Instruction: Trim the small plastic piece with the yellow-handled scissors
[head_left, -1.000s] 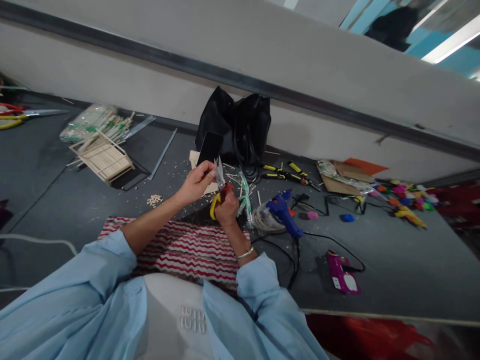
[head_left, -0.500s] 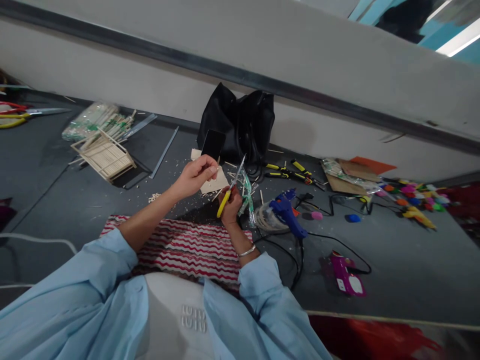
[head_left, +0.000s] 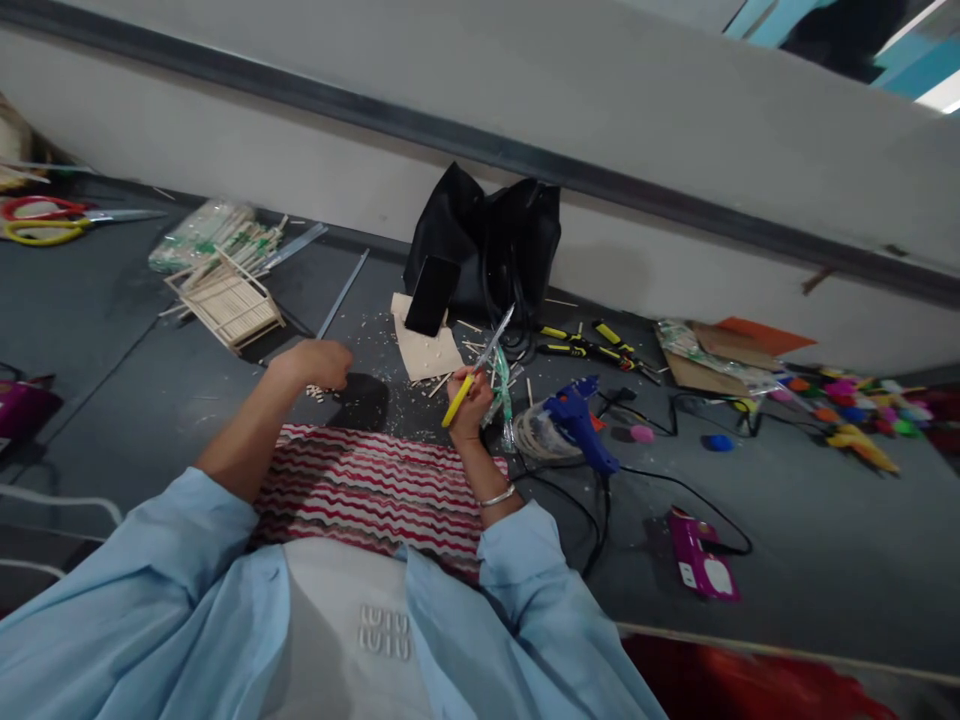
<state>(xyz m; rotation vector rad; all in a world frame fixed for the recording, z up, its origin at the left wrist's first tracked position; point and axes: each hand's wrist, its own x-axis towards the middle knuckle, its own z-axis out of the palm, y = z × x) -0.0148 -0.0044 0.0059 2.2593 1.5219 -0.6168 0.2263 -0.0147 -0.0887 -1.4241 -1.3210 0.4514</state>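
Note:
My right hand (head_left: 466, 408) grips yellow-handled snips (head_left: 477, 366), blades pointing up and to the right, above the dark grey surface. My left hand (head_left: 319, 362) has its fingers curled and hovers over a small pile of cut wooden bits (head_left: 321, 392) to the left; whether it pinches anything I cannot tell. A red and white striped cloth (head_left: 379, 485) lies in front of me between both arms. A packet of sticks in clear wrap (head_left: 501, 392) lies just right of my right hand.
A black bag (head_left: 495, 250) and a leaning phone (head_left: 433, 294) stand by the wall. A stick-built frame (head_left: 225, 300) and stick packets lie at left. A blue glue gun (head_left: 576, 420) with its cable, yellow pliers (head_left: 592, 345), a purple packet (head_left: 697, 565) and coloured pompoms (head_left: 847, 400) lie at right.
My left hand has dropped from beside the snips down and left to the pile of wooden bits. My right hand stays put with the snips.

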